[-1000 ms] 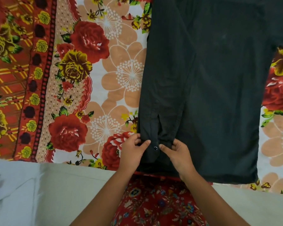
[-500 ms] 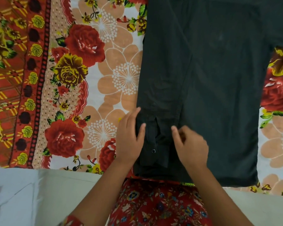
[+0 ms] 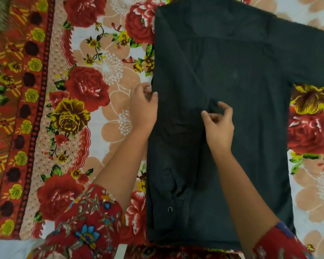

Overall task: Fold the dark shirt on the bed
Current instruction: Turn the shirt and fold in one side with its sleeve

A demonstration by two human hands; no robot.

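Note:
The dark shirt lies flat on the bed, its left side folded inward with the sleeve laid down along the fold; the cuff button shows near the hem. Its other sleeve stretches out to the upper right. My left hand pinches the shirt's folded left edge at mid-height. My right hand rests over the folded sleeve near the middle of the shirt, fingers curled with thumb and fingertips pinching a small ridge of dark cloth.
A floral bedsheet with red roses covers the bed; a red patterned border band runs down the left. The bed's near edge lies just below the shirt's hem. My red floral sleeves show at the bottom.
Both hands have moved up from the cuff near the hem to the shirt's mid-height. The camera has moved closer over the bed, showing more of the upper shirt.

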